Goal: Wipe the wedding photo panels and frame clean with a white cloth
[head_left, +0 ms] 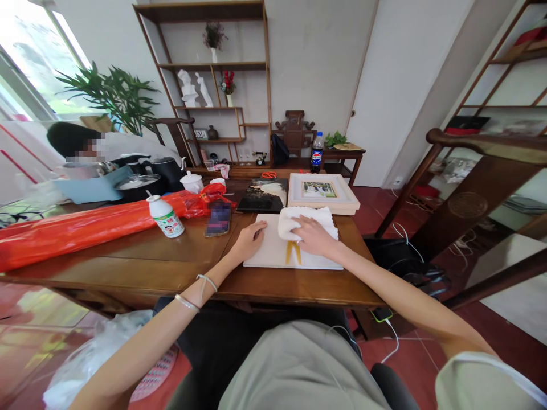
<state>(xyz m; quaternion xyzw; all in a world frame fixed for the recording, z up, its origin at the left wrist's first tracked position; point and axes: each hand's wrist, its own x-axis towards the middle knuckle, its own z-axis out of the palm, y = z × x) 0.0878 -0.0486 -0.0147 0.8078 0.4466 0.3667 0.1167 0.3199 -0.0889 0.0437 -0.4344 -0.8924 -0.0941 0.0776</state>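
Note:
A flat white board with yellow angular marks lies on the wooden table in front of me. My left hand is at the board's left edge, with its fingers bent over the edge and gripping it. On the right part of the board, my right hand presses a bunched white cloth under its fingers. The cloth hides the board's upper right corner. Just behind the board are a light-framed picture and a dark, flat panel with a pale patch.
To the left on the table are a phone, a white bottle and a long red plastic-wrapped bundle. A cola bottle stands behind the picture. Another person leans at the far left. A wooden chair is at right.

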